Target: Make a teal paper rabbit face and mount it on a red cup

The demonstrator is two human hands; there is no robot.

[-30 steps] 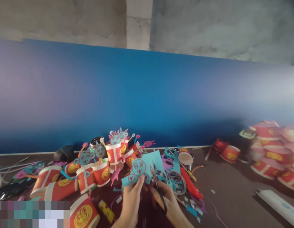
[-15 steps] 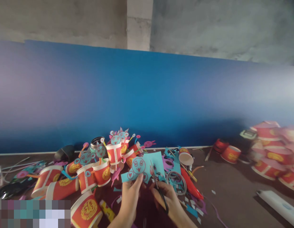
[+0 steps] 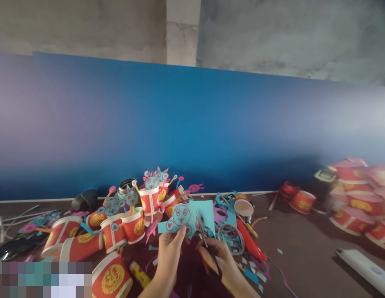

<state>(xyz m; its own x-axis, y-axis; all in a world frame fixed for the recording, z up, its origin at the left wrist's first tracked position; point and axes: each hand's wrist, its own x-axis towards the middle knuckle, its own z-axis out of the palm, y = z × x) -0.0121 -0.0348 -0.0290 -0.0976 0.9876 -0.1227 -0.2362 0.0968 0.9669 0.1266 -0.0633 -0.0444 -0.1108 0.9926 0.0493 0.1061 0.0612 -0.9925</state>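
My left hand (image 3: pixel 172 252) pinches the lower edge of a light-blue sheet of paper (image 3: pixel 206 207), thumb on top. A round face with heart eyes and small circles with hearts are drawn on it in red. In my right hand (image 3: pixel 219 256) is a pair of scissors (image 3: pixel 207 243) with dark handles, its blades pointing up and left at the paper beside the drawn face. Whether the blades touch the paper I cannot tell. Just left of the sheet stand red paper cups (image 3: pixel 133 224) bearing blue cut-out faces (image 3: pixel 131 197).
More red cups (image 3: pixel 350 203) are stacked at the right. A coil of clear tubing (image 3: pixel 231 239), a red tool-like object (image 3: pixel 250 240) and paper scraps (image 3: pixel 253 276) lie right of my hands. A white box-like object (image 3: pixel 364 267) rests at the lower right. Behind the table rises a blue panel (image 3: pixel 186 124).
The paper has tilted slightly, its left end rising a little. My left hand has shifted slightly with it; the scissors stay nearly in place.
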